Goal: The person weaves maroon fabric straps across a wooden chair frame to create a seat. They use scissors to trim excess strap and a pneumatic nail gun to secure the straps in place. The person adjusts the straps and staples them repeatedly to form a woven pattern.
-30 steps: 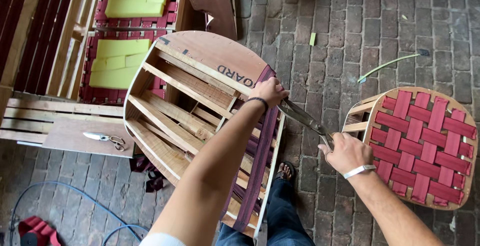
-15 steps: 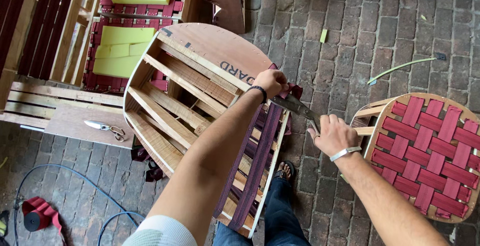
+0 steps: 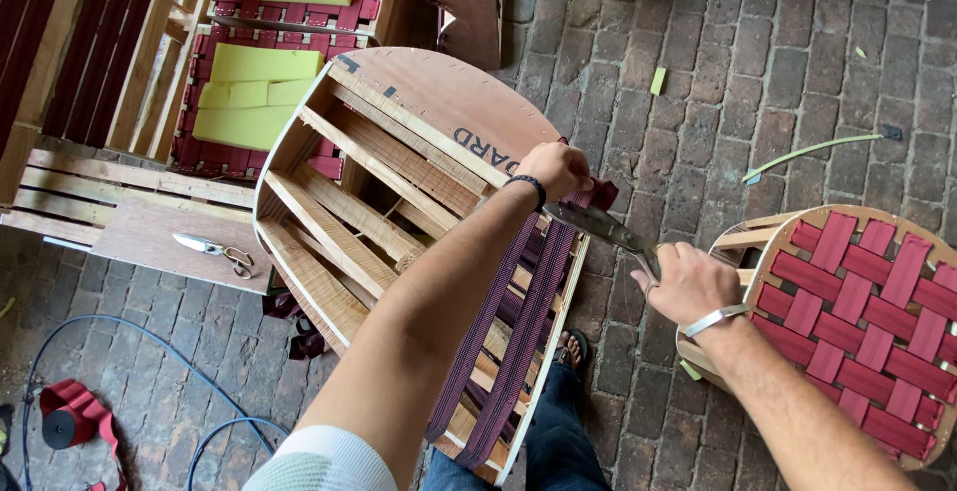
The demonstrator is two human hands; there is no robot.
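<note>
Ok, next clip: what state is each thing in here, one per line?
Left hand: gripping dark red webbing at the frame's edge.
Right hand: closed on the handles of large shears.
Wooden frame: tipped on its side, partly strapped with webbing.
Woven seat: webbing fully woven.
Small scissors: lying shut on a board.
Webbing roll: partly unrolled on the brick floor.

Scissor handles [image 3: 653,270] hidden in right hand [image 3: 690,282], woven stool [image 3: 867,322] cut off at right edge, left fingertips behind strap [image 3: 518,341].
</note>
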